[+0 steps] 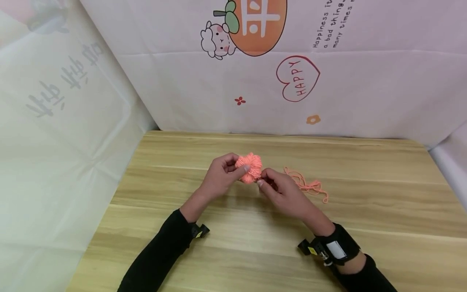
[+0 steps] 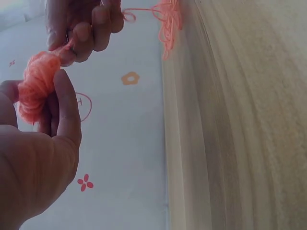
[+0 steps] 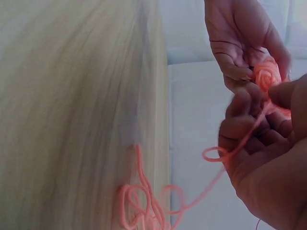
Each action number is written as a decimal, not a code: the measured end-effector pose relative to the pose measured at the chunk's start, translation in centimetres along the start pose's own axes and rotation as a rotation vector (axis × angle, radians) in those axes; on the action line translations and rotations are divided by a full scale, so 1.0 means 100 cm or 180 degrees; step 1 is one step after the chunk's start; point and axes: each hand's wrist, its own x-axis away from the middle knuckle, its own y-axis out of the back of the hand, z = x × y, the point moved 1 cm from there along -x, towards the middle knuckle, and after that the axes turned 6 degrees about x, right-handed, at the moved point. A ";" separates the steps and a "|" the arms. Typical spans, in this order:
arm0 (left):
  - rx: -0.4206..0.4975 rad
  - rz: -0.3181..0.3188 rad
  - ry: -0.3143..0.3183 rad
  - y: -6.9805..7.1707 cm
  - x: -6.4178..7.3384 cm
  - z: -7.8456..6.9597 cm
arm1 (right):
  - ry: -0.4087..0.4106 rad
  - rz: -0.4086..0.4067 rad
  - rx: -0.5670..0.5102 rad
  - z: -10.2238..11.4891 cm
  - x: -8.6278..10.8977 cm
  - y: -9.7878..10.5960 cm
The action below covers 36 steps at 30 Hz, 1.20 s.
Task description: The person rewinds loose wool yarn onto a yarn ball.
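Coral yarn bundle (image 2: 36,88) between left fingers (image 2: 67,103)

wooden table (image 1: 383,194) | white backdrop (image 1: 255,77) | red HAPPY heart (image 1: 298,79) | orange flower (image 1: 313,119)

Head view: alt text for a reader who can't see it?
A person's left hand holds a round coral-pink yarn bundle above a wooden table, while the right hand pinches yarn at its edge. Loose coral-pink strands lie on the table to the right.
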 end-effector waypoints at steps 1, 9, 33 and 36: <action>-0.0003 -0.0057 -0.0003 0.000 0.000 0.000 | -0.0020 -0.0016 0.0022 0.000 0.000 -0.001; -0.0509 -0.0508 -0.0114 0.004 -0.004 0.020 | 0.0077 -0.0041 0.0195 0.008 0.001 -0.001; -0.1503 0.0695 -0.0424 0.002 -0.005 0.040 | 0.0145 -0.0329 0.0065 -0.017 0.006 0.005; -0.1552 0.0847 -0.0498 0.001 -0.005 0.040 | 0.0094 -0.0346 0.0035 -0.012 0.005 0.009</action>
